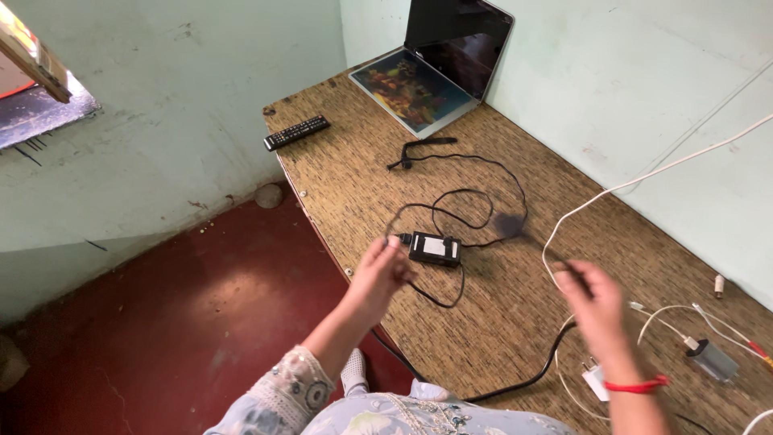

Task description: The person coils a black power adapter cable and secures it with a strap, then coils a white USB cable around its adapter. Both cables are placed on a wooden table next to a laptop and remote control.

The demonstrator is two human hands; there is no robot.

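- Two hands work near the adapter (435, 248) on the tabletop (362, 185).
- Left hand (378, 274), just left of it: grip blurred, cannot tell.
- Right hand (596, 302), right of it, pinches the black cable (515, 225).
- Risk: a tug drags the adapter off; loops snag.

Bare table (346, 185) lies open between the remote control (295, 132) at the far left and the black power adapter (435, 248). Loops of black cable (475, 197) bar the middle. The laptop (431, 68) blocks the far end; white cables (644, 181) and chargers (713, 358) crowd the near right.
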